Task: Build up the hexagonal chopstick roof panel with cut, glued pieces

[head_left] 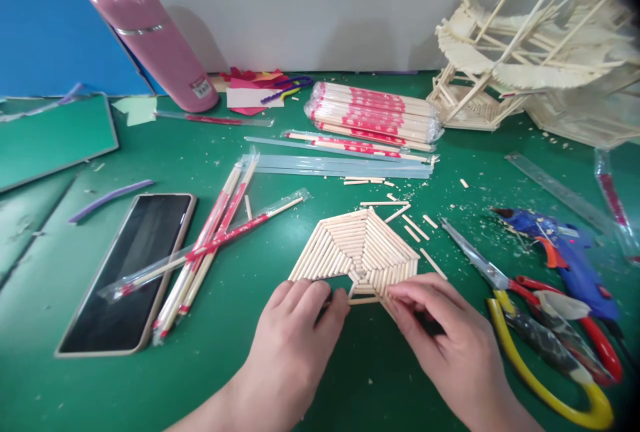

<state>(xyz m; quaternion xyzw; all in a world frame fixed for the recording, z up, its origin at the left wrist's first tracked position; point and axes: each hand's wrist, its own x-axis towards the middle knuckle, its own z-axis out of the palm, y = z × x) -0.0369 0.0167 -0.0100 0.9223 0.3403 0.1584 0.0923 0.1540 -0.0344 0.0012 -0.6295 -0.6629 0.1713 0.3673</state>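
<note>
A partly filled hexagonal panel of short wooden chopstick pieces point(367, 242) lies on the green table, its rows running around a small centre. An open wedge shows at its lower left. My left hand point(300, 325) has its curled fingers on the panel's lower-left edge, thumb beside the wedge. At the lower-right edge my right hand point(445, 332) pinches a thin wooden stick against the panel; its fingers partly hide the stick. A loose-looking stick piece point(363, 301) spans the near edge between both hands. Several cut pieces point(413, 227) are scattered just beyond the panel.
Right of my hand lie scissors point(480, 262), yellow-handled pliers point(545, 345) and a blue glue gun point(575, 252). Wrapped chopsticks point(210, 239) cross a phone point(135, 272) at left. Glue sticks point(340, 165), a chopstick bundle point(373, 112), a pink bottle point(155, 45) and a stick model point(525, 65) stand behind.
</note>
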